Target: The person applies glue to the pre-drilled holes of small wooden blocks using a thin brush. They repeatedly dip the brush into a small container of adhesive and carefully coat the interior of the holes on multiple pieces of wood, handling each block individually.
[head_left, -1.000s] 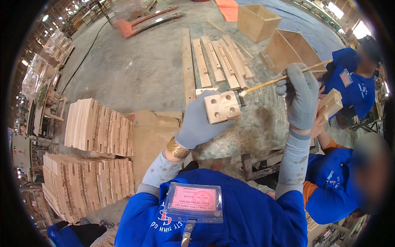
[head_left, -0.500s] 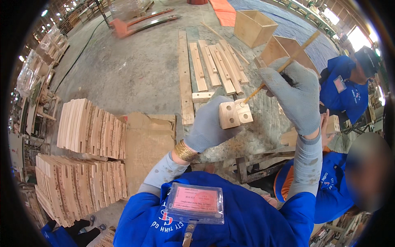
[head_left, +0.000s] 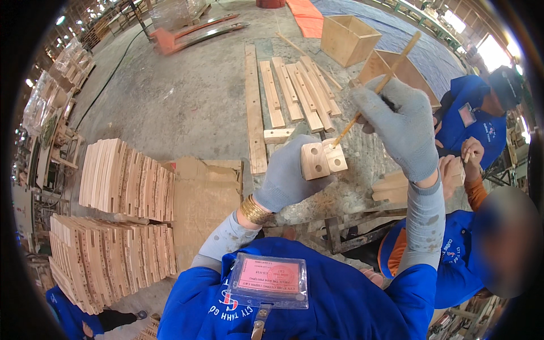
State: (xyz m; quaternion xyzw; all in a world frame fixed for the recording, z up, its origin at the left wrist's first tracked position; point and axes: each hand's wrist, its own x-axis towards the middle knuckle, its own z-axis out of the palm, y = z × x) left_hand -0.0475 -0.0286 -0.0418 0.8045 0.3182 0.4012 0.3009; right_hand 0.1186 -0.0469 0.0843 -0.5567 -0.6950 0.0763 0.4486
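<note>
My left hand (head_left: 288, 174), in a grey glove, is closed around two wooden pieces held side by side. Their end faces point toward me, and round drilled holes show in the nearer wooden piece (head_left: 314, 161) and in the wooden piece beside it (head_left: 338, 163). Between the gloved fingers of my right hand (head_left: 399, 122) is a thin wooden stick (head_left: 391, 71), slanting from upper right to lower left. Its lower tip meets the right-hand piece at one of its holes; how deep it sits I cannot tell.
Several drilled wooden bars (head_left: 303, 93) lie on the worktable beyond my hands. Behind them stand wooden boxes (head_left: 350, 39). Tall stacks of wooden slats (head_left: 127, 178) rise at the left beside a cardboard sheet (head_left: 207, 209). Co-workers in blue (head_left: 473, 113) work close at my right.
The stick has become steeper, and my right hand has shifted slightly left. My left hand keeps its hold on the pieces. At the right, a co-worker's hands have come further into view.
</note>
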